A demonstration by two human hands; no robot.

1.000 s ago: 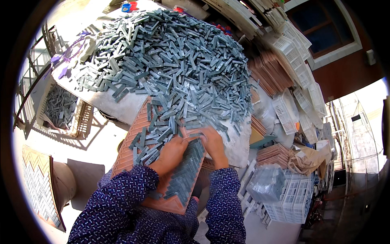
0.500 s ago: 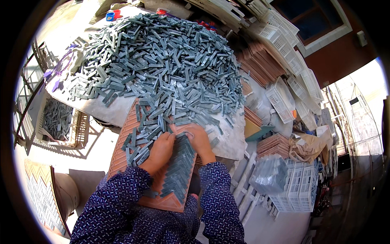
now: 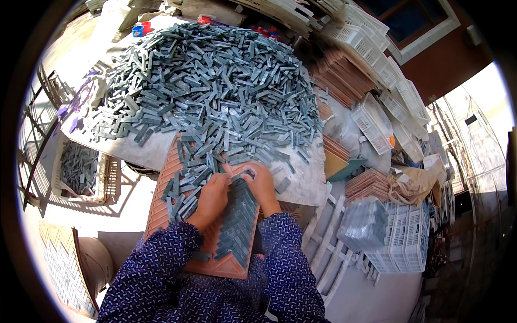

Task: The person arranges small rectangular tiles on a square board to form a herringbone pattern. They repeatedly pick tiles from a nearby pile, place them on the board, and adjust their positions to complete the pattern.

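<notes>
A terracotta-coloured tray (image 3: 229, 268) with slanted slots lies in front of me. Its right part is filled with grey-green stone strips in a herringbone pattern (image 3: 235, 224). At the far end of that pattern, my right hand (image 3: 260, 185) pinches a small dark stone strip (image 3: 248, 173). My left hand (image 3: 213, 195) is closed beside it, fingertips near the pattern's upper left edge; whatever it grips is hidden. Loose strips (image 3: 184, 189) lie on the tray left of my left hand. Beyond the tray rises a large heap of the same strips (image 3: 215, 81).
The heap covers a pale table (image 3: 126, 146). Left of it stands a crate of strips (image 3: 102, 177); a patterned panel (image 3: 60, 264) is below. On the right are stacked terracotta trays (image 3: 342, 75), white plastic crates (image 3: 401, 237) and a plastic-wrapped bundle (image 3: 362, 222). Small blue and red cups (image 3: 138, 31) sit far left.
My right hand has tipped slightly, and the dark strip in its fingers shows more clearly. My left hand has shifted a little. The whole view has turned slightly.
</notes>
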